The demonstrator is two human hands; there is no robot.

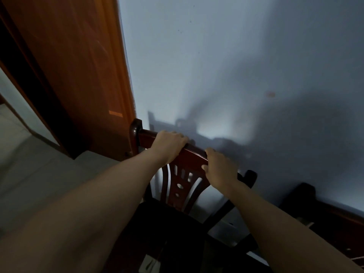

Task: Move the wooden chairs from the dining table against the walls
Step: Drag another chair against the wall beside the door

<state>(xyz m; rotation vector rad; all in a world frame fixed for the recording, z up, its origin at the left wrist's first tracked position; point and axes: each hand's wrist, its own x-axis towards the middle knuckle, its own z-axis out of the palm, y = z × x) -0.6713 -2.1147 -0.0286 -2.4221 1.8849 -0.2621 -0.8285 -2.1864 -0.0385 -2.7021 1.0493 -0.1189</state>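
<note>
A dark reddish wooden chair [184, 181] with a carved, pierced backrest and a dark seat stands directly below me, its back close to the pale wall [236, 66]. My left hand [170, 143] grips the left part of the chair's top rail. On the right part of the same rail, my right hand [220, 168] is closed around the wood. Both forearms reach down from the bottom of the view. The chair's legs are hidden under the seat and my arms.
A brown wooden door [74, 75] and its frame stand at the left, beside the chair's corner. Light floor tiles [29, 164] show at lower left. A second dark wooden chair [323, 213] sits against the wall at lower right.
</note>
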